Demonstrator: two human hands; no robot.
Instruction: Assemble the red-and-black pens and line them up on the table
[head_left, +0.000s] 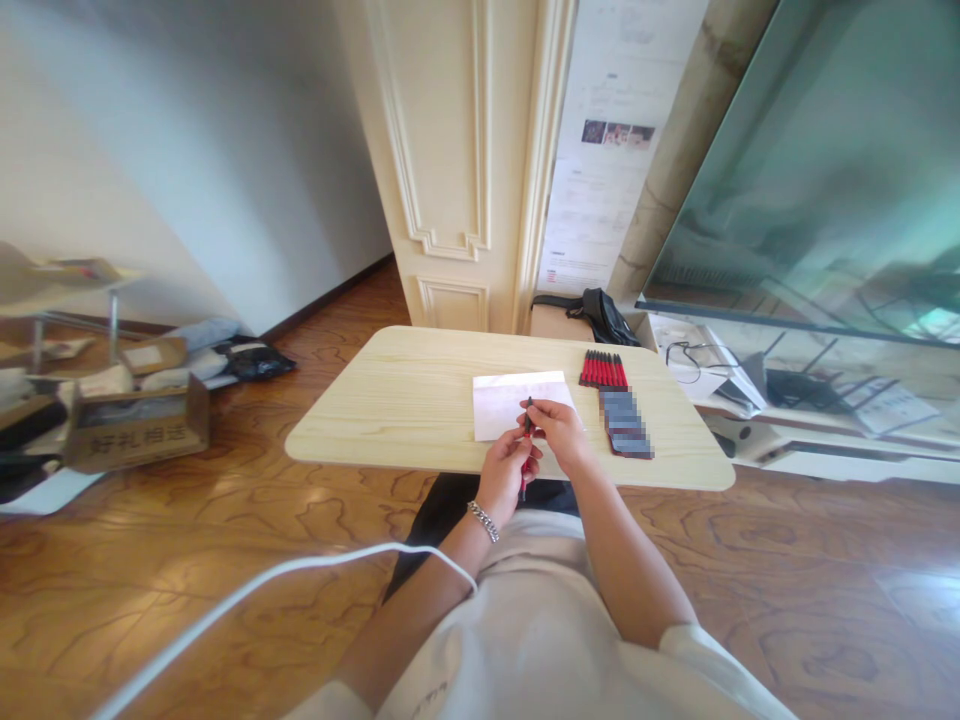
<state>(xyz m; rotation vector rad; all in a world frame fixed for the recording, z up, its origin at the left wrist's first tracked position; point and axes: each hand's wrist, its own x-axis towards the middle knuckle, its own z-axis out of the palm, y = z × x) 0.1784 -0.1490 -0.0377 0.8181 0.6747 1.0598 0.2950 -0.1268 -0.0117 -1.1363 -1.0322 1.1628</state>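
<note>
Close to the table's near edge, my left hand (508, 468) is closed around the red barrel of a red and black pen (524, 488). My right hand (559, 430) pinches the black upper end of the same pen, just above the left fingers. The pen stands roughly upright between both hands, and its middle is partly hidden by fingers. Under and behind the hands lies a white sheet of paper (495, 405) with faint print. To the right, a row of several red and black pens (603, 369) lies side by side.
The pale wooden table (390, 400) has rounded corners. A blurred-out phone-like object (626, 424) lies at its right. Behind stand a black bag (600, 312) and a white box with cables (694, 355). An open cardboard box (139, 425) sits on the floor at left. A white cable (300, 567) crosses my left arm.
</note>
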